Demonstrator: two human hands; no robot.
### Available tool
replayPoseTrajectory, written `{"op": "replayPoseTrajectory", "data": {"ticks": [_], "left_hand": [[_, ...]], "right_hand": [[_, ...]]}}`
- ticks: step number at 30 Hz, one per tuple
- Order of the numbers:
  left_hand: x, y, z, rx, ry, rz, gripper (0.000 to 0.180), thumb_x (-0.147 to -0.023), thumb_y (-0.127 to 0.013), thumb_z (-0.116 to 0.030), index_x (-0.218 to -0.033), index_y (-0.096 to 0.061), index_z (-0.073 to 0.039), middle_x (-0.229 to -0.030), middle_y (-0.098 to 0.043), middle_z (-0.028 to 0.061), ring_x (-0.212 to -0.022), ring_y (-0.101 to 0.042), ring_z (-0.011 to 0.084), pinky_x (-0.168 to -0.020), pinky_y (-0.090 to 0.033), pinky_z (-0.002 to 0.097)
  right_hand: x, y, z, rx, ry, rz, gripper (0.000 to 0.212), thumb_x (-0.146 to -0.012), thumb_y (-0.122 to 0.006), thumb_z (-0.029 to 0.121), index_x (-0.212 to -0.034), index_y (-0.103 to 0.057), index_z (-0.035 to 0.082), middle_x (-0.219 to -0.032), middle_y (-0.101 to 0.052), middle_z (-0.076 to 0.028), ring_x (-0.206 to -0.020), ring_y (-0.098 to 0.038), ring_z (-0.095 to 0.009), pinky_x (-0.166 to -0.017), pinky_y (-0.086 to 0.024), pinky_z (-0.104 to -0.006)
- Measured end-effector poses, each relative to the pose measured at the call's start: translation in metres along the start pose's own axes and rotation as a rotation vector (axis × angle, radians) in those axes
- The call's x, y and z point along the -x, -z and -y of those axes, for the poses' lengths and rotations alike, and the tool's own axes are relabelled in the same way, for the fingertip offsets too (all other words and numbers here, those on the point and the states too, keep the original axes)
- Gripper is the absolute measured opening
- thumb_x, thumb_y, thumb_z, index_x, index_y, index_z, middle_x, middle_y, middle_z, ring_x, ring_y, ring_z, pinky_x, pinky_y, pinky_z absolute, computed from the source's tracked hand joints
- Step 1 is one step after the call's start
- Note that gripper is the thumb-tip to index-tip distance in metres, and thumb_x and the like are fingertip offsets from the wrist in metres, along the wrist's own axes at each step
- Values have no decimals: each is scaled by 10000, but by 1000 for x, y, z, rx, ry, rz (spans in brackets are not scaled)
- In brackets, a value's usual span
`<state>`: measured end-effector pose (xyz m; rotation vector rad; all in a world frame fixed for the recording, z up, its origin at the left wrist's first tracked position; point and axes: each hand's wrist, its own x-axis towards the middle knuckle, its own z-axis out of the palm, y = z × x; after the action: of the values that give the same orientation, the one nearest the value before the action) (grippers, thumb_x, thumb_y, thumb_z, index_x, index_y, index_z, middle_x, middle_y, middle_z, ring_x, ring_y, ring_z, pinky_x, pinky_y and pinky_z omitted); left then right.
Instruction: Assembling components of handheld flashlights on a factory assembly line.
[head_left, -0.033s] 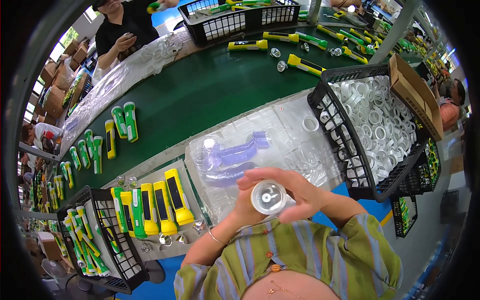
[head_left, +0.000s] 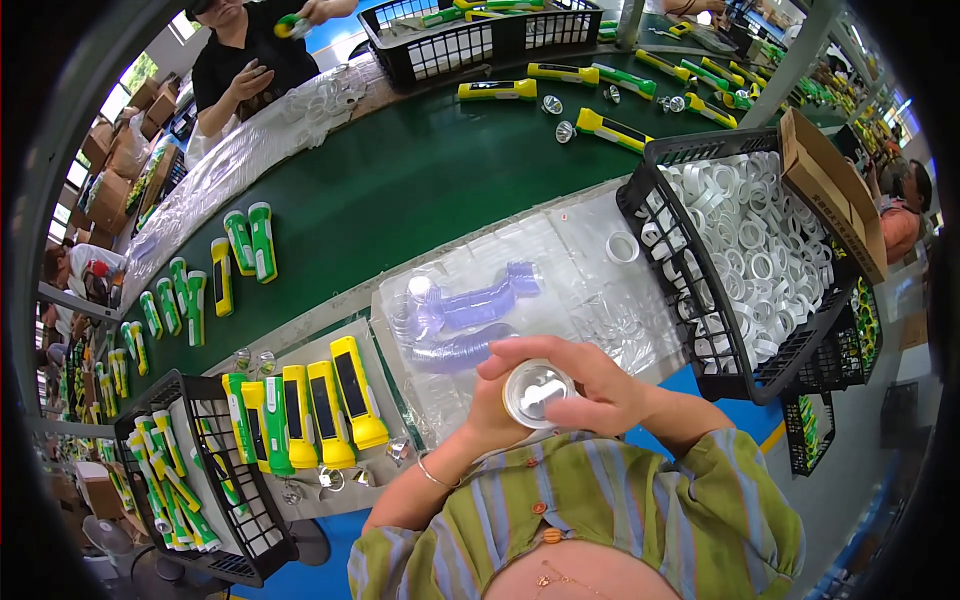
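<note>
Close in front of my body, a flashlight stands with its round, silvery, clear-faced head toward me; its body is hidden beneath. My left hand wraps round it from the left, most of its fingers out of sight. From the right, my right hand curves round the rim, fingers along the far side and the thumb lying over the face. Beyond my hands, curved stacks of clear lens discs lie on a plastic-covered bench. A single white ring sits by the crate.
On the right is a black crate of white rings with a cardboard box on its edge. Yellow and green flashlights lie at left beside another crate. Across the green belt a person handles a flashlight.
My right thumb has moved left, onto the face of the flashlight head. Across the belt, the person's raised hand and flashlight have shifted slightly left and down.
</note>
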<state>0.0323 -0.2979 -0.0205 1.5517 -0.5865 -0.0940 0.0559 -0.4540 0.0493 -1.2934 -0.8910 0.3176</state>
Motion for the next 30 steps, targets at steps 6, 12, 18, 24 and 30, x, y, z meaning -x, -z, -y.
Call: {"op": "replayPoseTrajectory", "data": {"ticks": [6, 12, 18, 24, 30], "left_hand": [[3, -11, 4, -200, -153, -255, 442, -562, -796, -175, -889, -531, -40, -743, -603, 83, -641, -606, 278, -552, -471, 329], [-4, -6, -9, -85, -59, -154, 433, -603, -779, -141, -940, -528, -36, -810, -609, 84, -722, -614, 192, -600, -474, 305], [-2, 22, -23, 623, 429, 263, 480, -671, -735, -121, -1065, -476, -31, -868, -562, 77, -789, -562, 147, -702, -462, 271], [-11, 34, -10, -695, 209, -52, 452, -680, -700, -163, -1003, -428, -5, -764, -578, 204, -685, -587, 384, -557, -471, 406], [-37, 64, -15, -658, 187, -2, 419, -708, -686, -177, -1002, -444, -3, -703, -552, 144, -577, -579, 310, -500, -467, 377]], "right_hand": [[2, -11, 2, -25, -118, -77, 405, -854, -447, 31, -1249, -393, -40, -1028, -578, -139, -979, -562, -219, -866, -429, -341], [-14, 3, 7, 473, 202, -63, 366, -827, -576, 127, -1165, -514, 0, -1014, -584, -131, -946, -571, -220, -821, -451, -322], [-15, 33, -5, 282, -116, -111, 269, -836, -514, 127, -1067, -557, -3, -984, -573, -107, -866, -574, -168, -707, -465, -264], [-30, 41, -36, 193, -211, -528, 216, -899, -425, 147, -1012, -550, 12, -912, -572, -69, -841, -558, -131, -769, -453, -269], [-53, 74, -52, -72, -239, -439, 393, -921, -462, 352, -1094, -531, 5, -963, -574, -85, -905, -559, -154, -804, -460, -296]]}}
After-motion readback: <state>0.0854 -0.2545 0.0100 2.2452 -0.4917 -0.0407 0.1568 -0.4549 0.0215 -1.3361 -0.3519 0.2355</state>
